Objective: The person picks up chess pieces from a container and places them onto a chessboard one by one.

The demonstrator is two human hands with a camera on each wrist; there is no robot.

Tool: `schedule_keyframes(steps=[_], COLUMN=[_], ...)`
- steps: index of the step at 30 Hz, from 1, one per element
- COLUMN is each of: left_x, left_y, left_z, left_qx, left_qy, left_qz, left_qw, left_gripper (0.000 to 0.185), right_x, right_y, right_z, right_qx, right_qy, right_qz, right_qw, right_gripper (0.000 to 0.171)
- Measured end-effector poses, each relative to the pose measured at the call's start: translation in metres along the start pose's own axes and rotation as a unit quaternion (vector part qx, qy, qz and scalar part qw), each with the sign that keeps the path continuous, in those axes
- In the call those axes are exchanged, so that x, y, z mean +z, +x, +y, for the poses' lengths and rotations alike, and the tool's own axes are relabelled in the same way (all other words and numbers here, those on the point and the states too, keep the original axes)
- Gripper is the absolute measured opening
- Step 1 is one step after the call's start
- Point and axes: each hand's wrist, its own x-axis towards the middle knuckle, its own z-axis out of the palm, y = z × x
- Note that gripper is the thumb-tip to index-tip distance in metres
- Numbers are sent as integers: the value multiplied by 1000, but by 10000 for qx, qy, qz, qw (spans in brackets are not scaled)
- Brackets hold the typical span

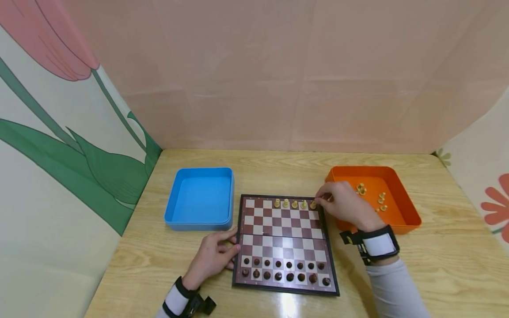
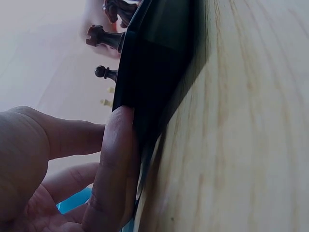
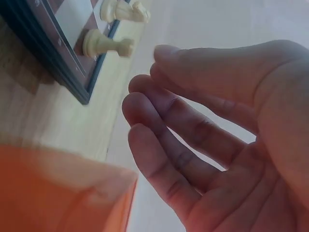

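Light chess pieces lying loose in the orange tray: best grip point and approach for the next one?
Pinch one light piece across its narrow stem with thumb and forefinger, coming straight down from above. The orange tray has raised walls, so a side approach looks blocked, and the pieces are small and scattered apart. The right hand is nearest, open by the chessboard corner; the left hand rests at the board's edge.

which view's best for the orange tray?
Head view: the whole orange tray shows, right of the chessboard, with several light pieces loose inside. The right hand covers part of its near-left rim. Right wrist gives only a blurred orange corner. Left wrist shows none of it.
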Motion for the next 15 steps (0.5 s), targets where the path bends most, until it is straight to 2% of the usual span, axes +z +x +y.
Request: schedule_keyframes(steps=[6,15], left_x=[0,-1], left_y=[0,0], left_z=[1,1], left_qx=[-81,-100], left_qy=[-47,-25], left_qz=[-15,0], left_qw=[10000,9999], left_gripper=[55,56], right_x=[-15,-31], right_y=[-7,-16], right_z=[9,31], right_qx=[-176,17], right_qy=[-104,-215], right_qz=[370,604], right_qw=[9991,9979], right_gripper=[6,12])
